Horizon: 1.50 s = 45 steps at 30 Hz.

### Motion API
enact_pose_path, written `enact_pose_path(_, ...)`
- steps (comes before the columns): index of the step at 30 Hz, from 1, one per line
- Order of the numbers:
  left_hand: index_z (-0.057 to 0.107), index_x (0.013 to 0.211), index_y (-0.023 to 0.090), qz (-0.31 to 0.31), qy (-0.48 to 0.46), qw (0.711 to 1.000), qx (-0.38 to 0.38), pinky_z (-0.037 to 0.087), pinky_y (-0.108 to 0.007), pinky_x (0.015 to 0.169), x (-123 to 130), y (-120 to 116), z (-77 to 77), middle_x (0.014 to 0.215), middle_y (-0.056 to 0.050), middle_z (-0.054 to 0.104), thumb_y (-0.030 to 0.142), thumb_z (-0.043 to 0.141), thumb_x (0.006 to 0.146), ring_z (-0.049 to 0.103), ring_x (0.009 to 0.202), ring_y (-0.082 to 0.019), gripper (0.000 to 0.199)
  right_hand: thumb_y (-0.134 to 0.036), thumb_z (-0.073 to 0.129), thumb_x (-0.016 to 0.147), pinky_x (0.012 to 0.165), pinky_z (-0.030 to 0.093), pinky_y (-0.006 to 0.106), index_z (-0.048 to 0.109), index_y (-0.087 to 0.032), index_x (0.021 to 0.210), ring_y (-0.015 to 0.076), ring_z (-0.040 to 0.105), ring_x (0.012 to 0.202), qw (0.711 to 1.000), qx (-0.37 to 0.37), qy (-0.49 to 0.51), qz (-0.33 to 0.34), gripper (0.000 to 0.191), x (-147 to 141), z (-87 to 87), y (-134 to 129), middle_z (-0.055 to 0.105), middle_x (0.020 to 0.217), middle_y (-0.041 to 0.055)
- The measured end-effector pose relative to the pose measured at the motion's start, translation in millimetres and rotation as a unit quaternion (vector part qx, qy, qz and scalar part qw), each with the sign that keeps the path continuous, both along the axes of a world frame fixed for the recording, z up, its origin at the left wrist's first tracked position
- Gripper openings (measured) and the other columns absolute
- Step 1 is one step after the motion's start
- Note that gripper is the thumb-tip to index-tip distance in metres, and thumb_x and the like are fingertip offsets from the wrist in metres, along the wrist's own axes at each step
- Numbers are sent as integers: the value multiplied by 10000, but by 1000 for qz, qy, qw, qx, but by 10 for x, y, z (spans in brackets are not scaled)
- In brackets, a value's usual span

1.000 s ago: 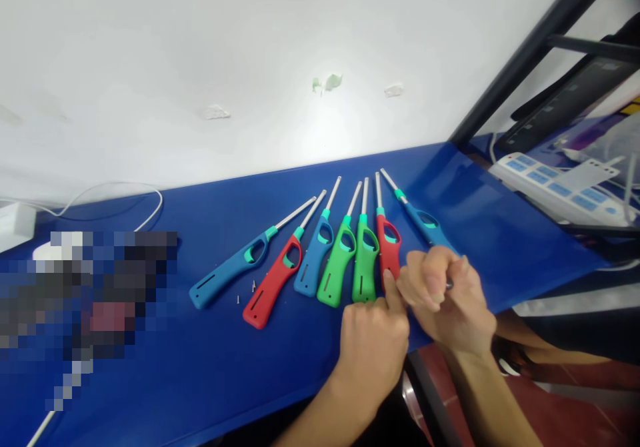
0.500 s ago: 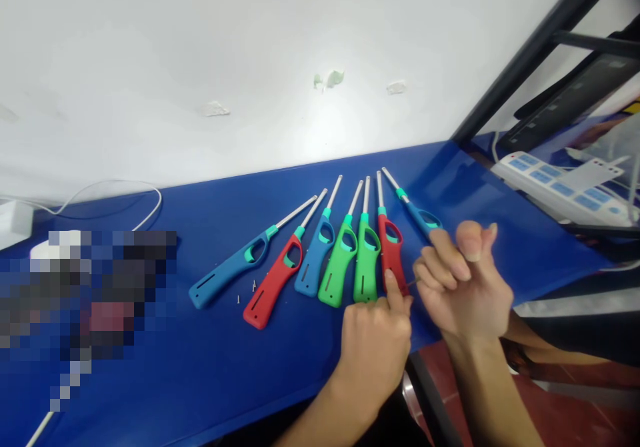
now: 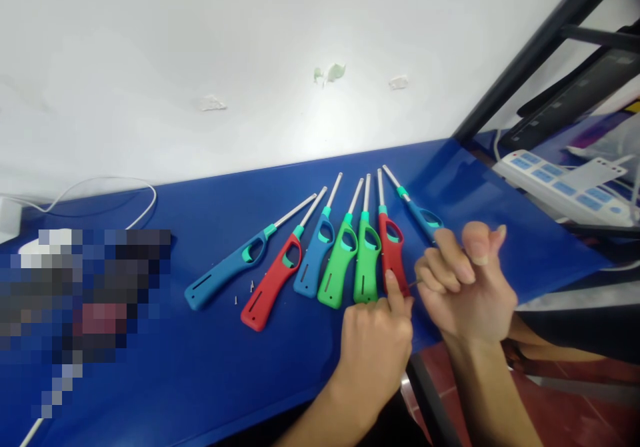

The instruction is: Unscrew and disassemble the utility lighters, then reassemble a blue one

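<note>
Several gas lighters lie fanned out on the blue table. My left hand [image 3: 377, 340] presses and grips the handle end of a red lighter [image 3: 393, 250], its index finger stretched along it. My right hand [image 3: 467, 283] is closed, thumb up, just right of that lighter. From its fingers a thin metal shaft [image 3: 414, 283] points to the lighter's side; it looks like a screwdriver, with the handle hidden in the fist. Behind this hand lies a blue lighter [image 3: 423, 217]. Left of my left hand are two green lighters, the nearer one [image 3: 369, 267] touching close by.
Another red lighter [image 3: 273, 283] and two blue ones, one of them [image 3: 223, 277] farthest left, lie on the table [image 3: 200, 380]. Small screws [image 3: 252, 286] are beside them. A power strip [image 3: 565, 183] and black frame [image 3: 530, 60] stand right. A blurred-out patch and white cable occupy the left.
The view has shifted slightly. Both hands keep nearly the same pose at the red lighter, and the lighters have not visibly moved on the table.
</note>
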<state>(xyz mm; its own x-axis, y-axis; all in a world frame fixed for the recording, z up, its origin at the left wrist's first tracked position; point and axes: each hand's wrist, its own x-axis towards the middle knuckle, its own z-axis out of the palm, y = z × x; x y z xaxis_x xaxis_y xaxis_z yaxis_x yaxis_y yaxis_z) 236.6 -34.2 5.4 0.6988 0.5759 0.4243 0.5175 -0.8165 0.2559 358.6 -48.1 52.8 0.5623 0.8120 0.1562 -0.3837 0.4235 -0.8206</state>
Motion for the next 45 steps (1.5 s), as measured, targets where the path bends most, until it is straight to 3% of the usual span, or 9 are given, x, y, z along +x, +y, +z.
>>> enact_pose_path(14, 711, 1236, 11, 2, -25, 1000, 14, 390, -320, 374, 6, 11, -9, 573, 45, 666, 241, 842, 849, 611, 415, -158, 468, -482, 494, 1071, 344, 126, 231, 513, -244, 743, 88, 104, 415, 997, 56, -32, 38, 406, 24, -37, 12, 235, 571, -83)
enact_pose_path(19, 696, 1248, -6, 0, -22, 1000, 13, 387, -310, 385, -1, 4, -27, 579, 38, 670, 219, 796, 881, 626, 429, -156, 443, -577, 532, 1022, 340, 195, 235, 561, -227, 732, 65, 263, 434, 990, 78, -106, 48, 455, -4, -44, 10, 378, 695, -52)
enact_pose_path(23, 681, 1273, -11, -5, -24, 1000, 10, 380, -309, 389, -9, -6, -33, 580, 34, 669, 204, 763, 903, 624, 428, -155, 436, -448, 580, 1032, 344, 244, 201, 680, -234, 860, 80, 411, 525, 979, 96, -178, 27, 292, 0, -110, 4, 442, 801, -19)
enact_pose_path(27, 694, 1254, -4, -2, -27, 1000, 8, 377, -314, 388, -5, 0, -29, 573, 38, 664, 211, 773, 901, 618, 423, -154, 421, -260, 603, 1025, 467, 408, 235, 698, -280, 998, 111, 493, 593, 971, 113, -212, -1, 101, 21, -170, -14, 522, 808, -15)
enact_pose_path(32, 709, 1237, 5, 2, -38, 999, 16, 373, -317, 380, 8, 4, -34, 564, 38, 661, 217, 805, 872, 614, 412, -156, 433, -404, 666, 992, 556, 450, 295, 706, -242, 914, 141, 520, 677, 961, 110, -250, -50, 184, 24, -194, -35, 542, 833, 3)
enact_pose_path(35, 720, 1215, -2, 7, -48, 998, 30, 375, -324, 374, 10, 1, -39, 556, 30, 662, 233, 831, 850, 606, 399, -162, 448, -273, 740, 945, 691, 501, 353, 758, -229, 905, 171, 593, 786, 944, 114, -295, -96, 62, 59, -203, -60, 603, 850, 16)
enact_pose_path(41, 718, 1229, 7, 10, -42, 999, 26, 381, -316, 371, 8, 0, -32, 553, 37, 660, 224, 849, 829, 610, 408, -159, 474, -236, 541, 1052, 698, 541, 421, 737, -228, 1036, 227, 672, 794, 931, 96, -339, -95, 197, 125, -172, -143, 703, 827, 37)
enact_pose_path(43, 721, 1224, 8, 9, -42, 999, 26, 380, -316, 368, 10, 2, -31, 554, 39, 658, 227, 857, 821, 609, 407, -159, 478, -322, 584, 1032, 716, 548, 443, 740, -224, 971, 247, 675, 853, 914, 95, -372, -129, 193, 131, -160, -173, 692, 889, 54)
enact_pose_path(45, 726, 1214, 10, 12, -44, 999, 28, 385, -314, 372, 14, 3, -33, 554, 37, 658, 231, 861, 817, 607, 406, -158, 474, -311, 692, 961, 701, 534, 435, 757, -230, 921, 241, 660, 835, 876, 84, -429, -204, 112, 132, -152, -202, 672, 888, 47)
